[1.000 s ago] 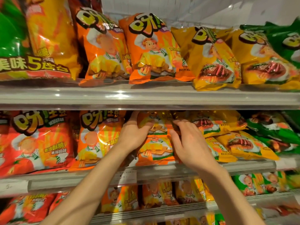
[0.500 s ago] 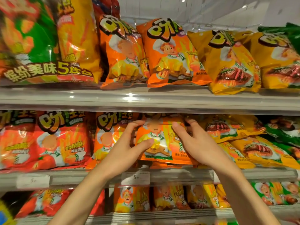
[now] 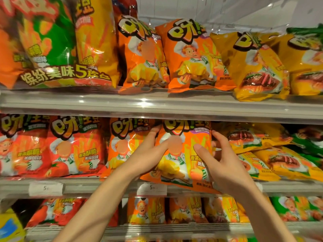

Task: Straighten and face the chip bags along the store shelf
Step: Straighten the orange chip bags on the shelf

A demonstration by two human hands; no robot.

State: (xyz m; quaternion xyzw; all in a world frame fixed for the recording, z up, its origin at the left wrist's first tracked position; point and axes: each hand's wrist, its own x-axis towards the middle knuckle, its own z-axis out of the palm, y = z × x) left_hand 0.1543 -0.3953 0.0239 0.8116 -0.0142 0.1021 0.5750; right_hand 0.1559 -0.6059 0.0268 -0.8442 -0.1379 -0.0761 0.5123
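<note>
Orange glossy foil chip bag [image 3: 183,154] with cartoon chef print, yellow-and-black logo across top, purple flavour tab at upper right; upright, front facing out, on grey metal middle shelf [image 3: 108,186], lower edge overhanging shelf lip above white price label [image 3: 151,188]. Held at both sides: left hand [image 3: 148,158] on left edge, thumb laid across front, fingers [image 3: 153,132] curled behind upper left corner; right hand [image 3: 225,165] on right edge, thumb pressing front, fingers wrapped around back. Flanked at left by matching orange chip bag [image 3: 125,145], touching; red tomato-print chip bags [image 3: 75,145] further left. Yellow steak-print chip bags [image 3: 253,138] at right, slumped and tilted. Surface crinkled, shiny with light glare.
</note>
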